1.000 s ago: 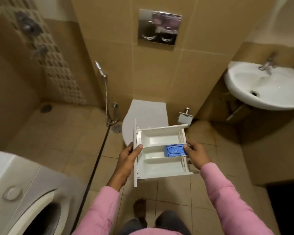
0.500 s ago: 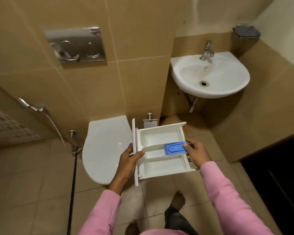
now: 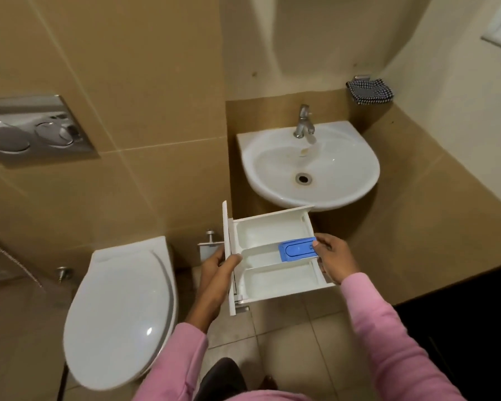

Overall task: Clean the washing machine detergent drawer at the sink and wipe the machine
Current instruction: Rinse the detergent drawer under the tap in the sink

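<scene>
1. Both hands hold the detergent drawer (image 3: 272, 282) by its ends. The left hand (image 3: 217, 273) grips the front-panel end, with the thumb curled over the panel's inner edge and the fingers wrapped behind it. The right hand (image 3: 334, 257) clasps the opposite end, with one fingertip resting on the end of the blue insert (image 3: 297, 250).
2. The white drawer spans the gap between the two hands, open side up and roughly level. The front panel stands upright at the left hand, and the three compartments run across towards the right hand. The blue insert sits in the middle compartment, at the right-hand end.
3. The drawer is held in front of and below the sink (image 3: 344, 180). Its far right corner overlaps the bowl's front rim in the view; whether they touch cannot be told.
4. The sink is a white wall-mounted bowl with a metal tap (image 3: 302, 121) at the back and a drain in the middle.
5. A checked cloth (image 3: 369, 90) lies on the ledge above and to the right of the sink.
6. A toilet (image 3: 119, 311) with its lid closed stands left of the sink and lower. A chrome flush plate (image 3: 32, 127) is on the wall farther left, at about tap height.
7. Pink sleeves (image 3: 388, 342) cover both forearms.
</scene>
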